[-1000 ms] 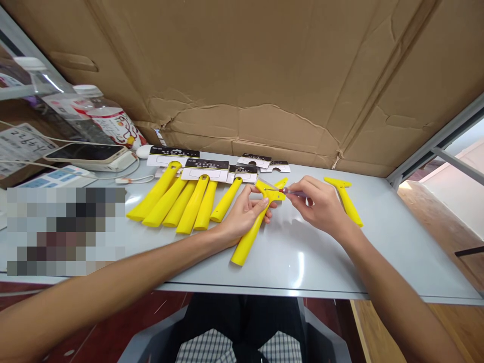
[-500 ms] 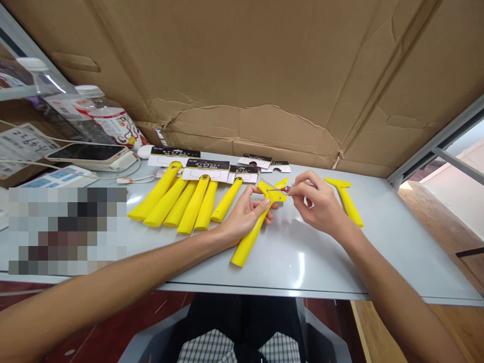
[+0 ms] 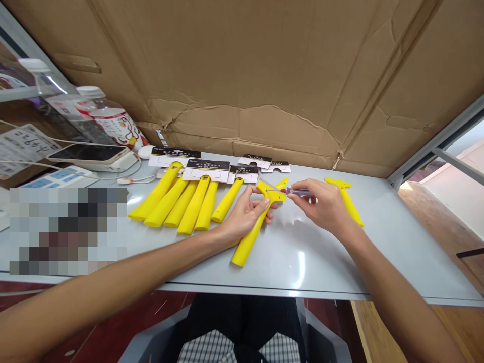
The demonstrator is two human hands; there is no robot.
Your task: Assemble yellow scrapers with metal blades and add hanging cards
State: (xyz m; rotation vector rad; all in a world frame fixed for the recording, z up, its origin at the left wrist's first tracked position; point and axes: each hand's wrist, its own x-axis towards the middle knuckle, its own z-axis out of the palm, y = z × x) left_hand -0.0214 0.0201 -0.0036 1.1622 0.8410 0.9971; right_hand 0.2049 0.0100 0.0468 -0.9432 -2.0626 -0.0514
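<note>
My left hand (image 3: 250,210) is closed round the neck of a yellow scraper (image 3: 246,246) with a forked head. Its plain handle slants down toward the table's front edge. Between the thumb and fingers of my right hand (image 3: 325,202) is a screwdriver (image 3: 301,192) with a clear purplish handle. The shaft lies across the scraper's head, its tip near a screw hole. To the right of that hand another yellow scraper (image 3: 351,207) rests on the table.
Left of my hands lie several yellow handles (image 3: 192,206) with black-and-white header cards (image 3: 207,170). Two more cards (image 3: 255,161) sit behind. A phone (image 3: 88,151), cables and bottles (image 3: 113,121) crowd the left. Cardboard (image 3: 242,65) walls the back of the table (image 3: 408,242).
My right hand has lowered slightly and its fingers have shifted back to the right, so more of the screwdriver's handle shows. My left hand and the scraper stay in place.
</note>
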